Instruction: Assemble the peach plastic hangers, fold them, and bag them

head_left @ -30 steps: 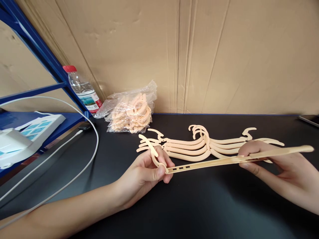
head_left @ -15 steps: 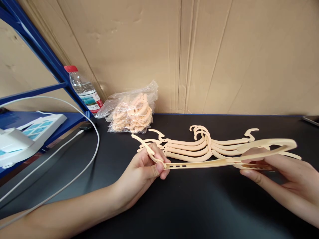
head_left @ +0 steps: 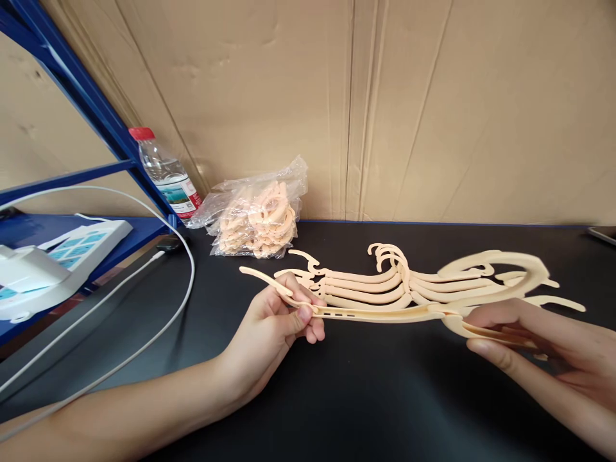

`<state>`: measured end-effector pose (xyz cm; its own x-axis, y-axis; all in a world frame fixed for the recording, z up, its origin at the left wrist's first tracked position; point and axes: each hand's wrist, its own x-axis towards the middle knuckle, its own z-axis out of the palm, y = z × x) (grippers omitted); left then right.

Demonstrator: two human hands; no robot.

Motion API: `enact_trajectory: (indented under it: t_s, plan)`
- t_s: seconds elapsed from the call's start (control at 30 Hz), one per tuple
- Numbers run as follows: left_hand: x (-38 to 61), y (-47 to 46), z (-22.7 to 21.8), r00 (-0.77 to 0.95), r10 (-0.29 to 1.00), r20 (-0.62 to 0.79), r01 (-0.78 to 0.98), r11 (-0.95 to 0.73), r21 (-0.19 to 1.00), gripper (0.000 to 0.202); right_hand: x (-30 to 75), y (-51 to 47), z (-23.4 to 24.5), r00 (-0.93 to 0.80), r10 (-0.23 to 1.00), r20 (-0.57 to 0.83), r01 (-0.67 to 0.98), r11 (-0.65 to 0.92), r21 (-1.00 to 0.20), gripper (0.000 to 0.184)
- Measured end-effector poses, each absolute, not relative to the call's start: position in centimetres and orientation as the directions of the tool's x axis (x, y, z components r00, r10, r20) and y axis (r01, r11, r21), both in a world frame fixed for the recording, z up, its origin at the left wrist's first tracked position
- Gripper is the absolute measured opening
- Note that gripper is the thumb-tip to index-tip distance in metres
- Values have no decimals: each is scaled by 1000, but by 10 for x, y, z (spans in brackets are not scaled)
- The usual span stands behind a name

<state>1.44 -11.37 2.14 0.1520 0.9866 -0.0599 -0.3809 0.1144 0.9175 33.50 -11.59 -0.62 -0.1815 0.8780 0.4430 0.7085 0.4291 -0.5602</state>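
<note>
Between my two hands is a peach-coloured plastic folding hanger (head_left: 380, 313), raised above the black table. My left hand (head_left: 283, 314) pinches its left arm near the joint, where a thin curved end piece sticks out to the left. My right hand (head_left: 543, 353) grips the other arm near the middle joint, thumb below and fingers above; its far end is partly hidden by the fingers. The hanger's large curved hook (head_left: 529, 266) points away and to the right. Just behind lie several similar hangers (head_left: 366, 289), spread out and nested together, partly covered by the held one.
A clear plastic bag (head_left: 260, 221) of folded peach hangers stands at the back, beside a red-capped water bottle (head_left: 168, 179). To the left are a blue metal shelf (head_left: 110, 135), a white power strip (head_left: 81, 250) and a white cable (head_left: 190, 282). A phone-like object (head_left: 604, 234) lies at the right edge.
The held hanger has rolled so that its hook shows wider and stands further back. My right hand has turned and dropped slightly; my left hand keeps its pinch, barely shifted.
</note>
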Motion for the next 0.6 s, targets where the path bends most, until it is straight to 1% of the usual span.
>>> enact_trajectory:
  t_s: [0.1,0.2,0.33,0.5,0.6]
  plan:
    - [14,-112,22,143,989,-50,-388,102,916,20,334,-117,-7,-236,891,389,696,434,-572,23]
    - [16,-112,23,129,991,-43,-398,92,913,19,335,-116,-8,-221,905,365,687,409,-600,23]
    - [19,-114,23,95,993,-76,-405,108,908,21,335,-112,-8,-204,906,370,664,406,-628,24]
    - [19,-115,25,84,988,-128,-393,151,907,24,332,-112,-7,-135,908,396,685,374,-625,26]
    - [19,-115,26,68,984,-166,-382,179,906,22,330,-109,-1,-139,906,400,676,382,-631,27]
